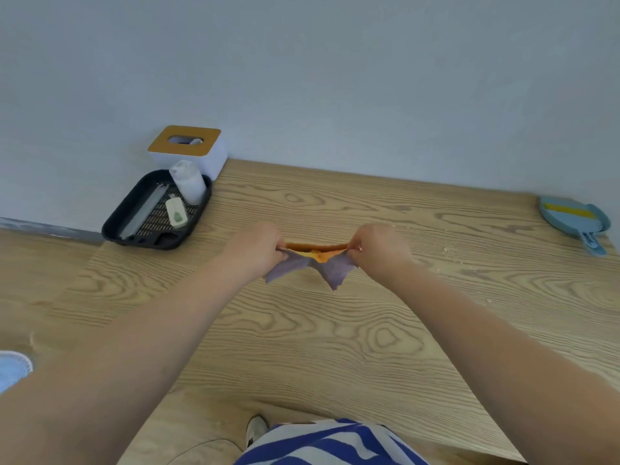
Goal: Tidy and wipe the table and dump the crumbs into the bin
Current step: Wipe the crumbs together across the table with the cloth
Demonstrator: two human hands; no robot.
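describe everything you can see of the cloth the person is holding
The soft two-coloured cleaning cloth looks grey-purple on one face and orange to yellow on the other. It is stretched taut between the left hand and the right hand, each pinching an upper edge, so the orange side shows as a narrow band on top. Two grey-purple corners hang down in points. It is held above the middle of the light wood-grain table; whether the corners touch the table is unclear.

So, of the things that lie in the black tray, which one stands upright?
The clear bottle with the white cap, at the tray's far corner near the tissue box. The grey bar and the small white-green piece both lie flat.
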